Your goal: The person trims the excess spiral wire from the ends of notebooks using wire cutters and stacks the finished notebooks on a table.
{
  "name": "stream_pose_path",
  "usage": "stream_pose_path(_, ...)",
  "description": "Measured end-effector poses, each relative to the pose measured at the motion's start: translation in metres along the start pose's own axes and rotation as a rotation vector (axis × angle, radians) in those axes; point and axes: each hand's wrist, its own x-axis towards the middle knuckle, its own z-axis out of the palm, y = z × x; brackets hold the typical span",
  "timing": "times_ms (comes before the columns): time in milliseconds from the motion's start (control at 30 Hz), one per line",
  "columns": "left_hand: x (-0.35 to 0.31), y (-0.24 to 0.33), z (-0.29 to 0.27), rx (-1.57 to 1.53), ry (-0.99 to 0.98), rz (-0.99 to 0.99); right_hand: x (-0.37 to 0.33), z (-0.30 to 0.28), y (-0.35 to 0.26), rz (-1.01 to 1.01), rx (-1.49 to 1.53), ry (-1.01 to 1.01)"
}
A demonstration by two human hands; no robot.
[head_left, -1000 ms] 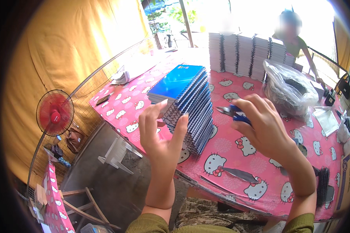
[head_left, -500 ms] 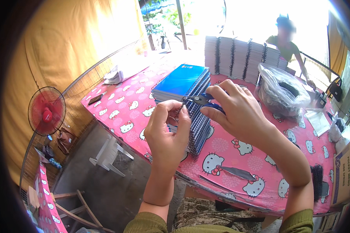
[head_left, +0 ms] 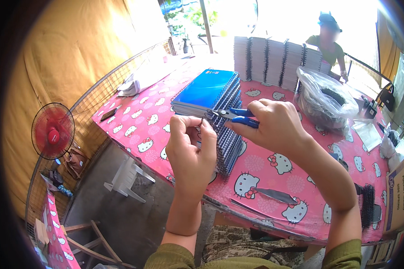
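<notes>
My right hand grips blue-handled pliers, with the handles spread and the jaws pointing left beside the stack's coils. My left hand is closed in a pinch just left of the jaws. A tiny dark piece shows between its thumb and forefinger, too small to name. Behind both hands stands a tall stack of spiral notebooks with a bright blue cover on top. Their dark coils face right and toward me, and my left hand hides part of the stack.
Upright coil-bound books line the far side of the pink table. Right of them sits a clear plastic bag of black coils. Loose black coils and a cardboard box are near right. A person stands beyond.
The plier handles have spread, and the jaws have come away from my left fingertips. My left hand has shifted slightly left, still pinched. The person beyond has drawn an arm back.
</notes>
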Motion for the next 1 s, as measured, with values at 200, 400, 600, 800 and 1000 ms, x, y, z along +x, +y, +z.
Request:
stream_pose_path(200,0.000,0.002,-0.003,-0.175,-0.011,-0.127,-0.014,0.000,0.001,-0.050,0.020,0.104)
stream_pose_path(400,-0.001,0.002,0.000,-0.200,0.019,-0.082,-0.010,0.011,-0.003,-0.112,-0.023,0.193)
stream_pose_path(600,0.004,0.000,-0.005,-0.113,-0.017,-0.047,-0.006,0.007,-0.006,0.010,0.037,-0.006)
stream_pose_path(800,0.003,-0.005,-0.008,-0.225,-0.049,-0.148,-0.021,0.015,0.007,-0.123,0.031,0.244)
stream_pose_path(1000,0.003,-0.001,-0.005,-0.193,-0.045,-0.128,-0.015,0.017,-0.003,-0.080,0.049,0.184)
